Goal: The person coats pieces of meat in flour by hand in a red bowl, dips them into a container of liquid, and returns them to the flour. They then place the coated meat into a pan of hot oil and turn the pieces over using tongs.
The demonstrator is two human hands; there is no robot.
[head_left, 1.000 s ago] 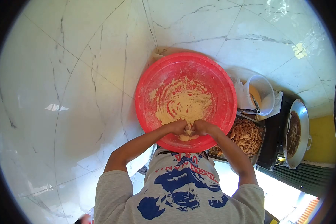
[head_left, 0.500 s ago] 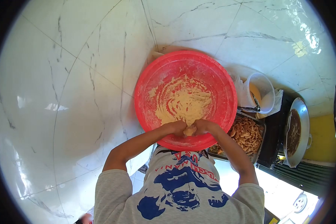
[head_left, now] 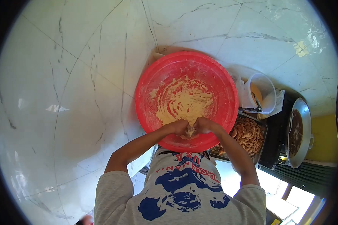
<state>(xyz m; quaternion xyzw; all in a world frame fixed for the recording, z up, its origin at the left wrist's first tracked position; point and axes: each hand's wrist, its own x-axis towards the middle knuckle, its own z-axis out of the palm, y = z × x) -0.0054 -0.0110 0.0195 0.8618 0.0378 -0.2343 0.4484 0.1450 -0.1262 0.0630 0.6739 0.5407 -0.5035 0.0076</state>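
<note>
A wide red basin (head_left: 146, 108) holds pale yellow flour (head_left: 193, 103), spread in streaks over its floor. My left hand (head_left: 181, 128) and my right hand (head_left: 203, 125) meet over the near side of the basin, knuckles up. Between them, fingers of both hands close on a small flour-coated lump (head_left: 191, 132). Its kind cannot be made out, as the fingers cover most of it.
Right of the basin, a tray (head_left: 264, 140) holds a heap of brown strips, perhaps meat. Behind it stands a clear plastic tub (head_left: 268, 88) with a yellowish content. Farther right is a wide metal pan (head_left: 306, 120) of dark liquid. Marble-patterned tiles (head_left: 90, 86) surround the basin.
Both hands have shifted slightly upward in the view, and their fingers have curled in more. Less of the pale lump between them shows now. The basin has stayed in place.
</note>
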